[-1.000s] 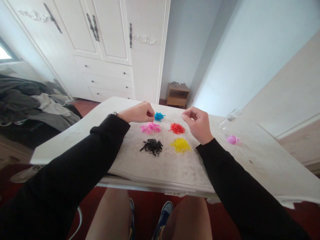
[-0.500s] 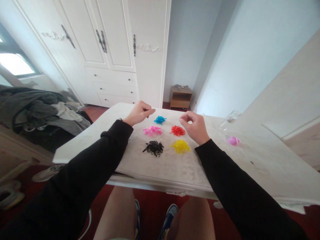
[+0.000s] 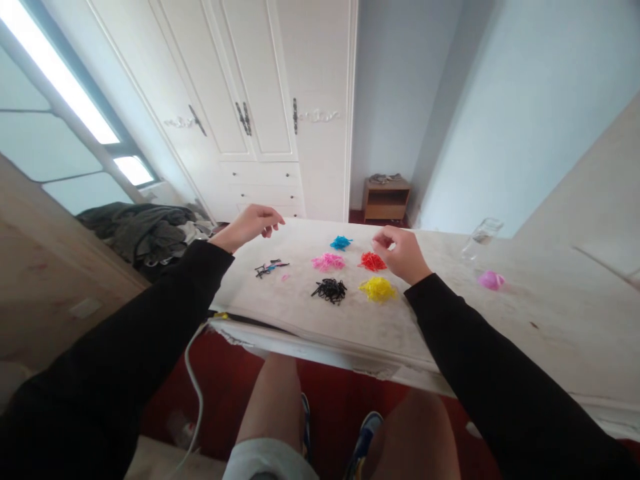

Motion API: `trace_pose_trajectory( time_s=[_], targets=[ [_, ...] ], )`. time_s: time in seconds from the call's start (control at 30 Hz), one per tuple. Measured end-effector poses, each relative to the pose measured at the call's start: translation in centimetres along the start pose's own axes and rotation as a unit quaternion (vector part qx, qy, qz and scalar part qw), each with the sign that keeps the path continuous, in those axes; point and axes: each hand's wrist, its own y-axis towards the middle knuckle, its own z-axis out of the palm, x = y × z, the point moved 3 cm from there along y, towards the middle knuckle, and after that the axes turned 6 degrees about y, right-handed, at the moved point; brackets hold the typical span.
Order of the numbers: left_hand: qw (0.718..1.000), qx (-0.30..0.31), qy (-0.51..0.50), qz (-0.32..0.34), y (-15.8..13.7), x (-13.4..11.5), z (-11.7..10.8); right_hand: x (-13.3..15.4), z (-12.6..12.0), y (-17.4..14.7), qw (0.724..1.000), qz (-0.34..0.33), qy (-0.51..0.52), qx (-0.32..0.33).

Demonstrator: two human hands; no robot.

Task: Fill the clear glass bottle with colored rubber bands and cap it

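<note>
My left hand [image 3: 253, 225] hovers over the far left of the table, fingers loosely bent and apart, with nothing visible in them. Below it lies a small mixed heap of black, blue and pink bands [image 3: 270, 268]. My right hand [image 3: 403, 253] is beside the pile of red rubber bands [image 3: 373, 261], thumb and fingertips pinched together; whatever they hold is too small to make out. Around are piles of blue rubber bands [image 3: 341, 243], pink rubber bands [image 3: 329, 261], black rubber bands [image 3: 329, 291] and yellow rubber bands [image 3: 378, 289].
All of this lies on a white table [image 3: 310, 327]. Toward its right side are a clear glass jar [image 3: 481, 239] lying tilted and a pink-purple lump [image 3: 491, 280]. A white cable [image 3: 193, 377] hangs by the front left edge. Wardrobe and small nightstand [image 3: 386, 200] stand beyond.
My left hand has moved left, away from the blue pile, and its fingers have loosened. The view has turned left, and the mixed heap now shows. My right hand stays by the red pile.
</note>
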Motion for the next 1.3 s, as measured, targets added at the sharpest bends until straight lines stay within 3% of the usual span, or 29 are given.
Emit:
trace_pose_trajectory(
  time_s=[0.17, 0.33, 0.57, 1.0, 1.13, 1.3],
  targets=[
    [0.982, 0.069, 0.166, -0.052, -3.3, 3.7, -1.0, -0.2, 0.0, -0.1, 1.000, -0.005, -0.003, 0.002],
    [0.970, 0.130, 0.206, -0.025, -5.5, 4.1, -0.1, -0.4, 0.1, -0.1, 1.000, -0.003, -0.002, 0.003],
    [0.962, 0.111, 0.247, -0.029, -6.5, 4.0, 1.3, -0.6, 0.1, -0.2, 1.000, 0.000, -0.019, 0.003],
    [0.974, 0.112, 0.195, -0.015, -6.4, 4.9, 0.6, -0.9, 0.2, -0.2, 1.000, -0.012, -0.021, 0.019],
    [0.978, 0.081, 0.191, -0.004, -6.4, 4.6, 0.7, -0.9, 0.2, -0.2, 0.999, -0.013, -0.023, 0.021],
    [0.989, 0.095, 0.105, -0.042, -6.8, 3.9, 0.9, -0.8, 0.3, -0.2, 0.999, -0.011, -0.020, 0.027]
  ],
)
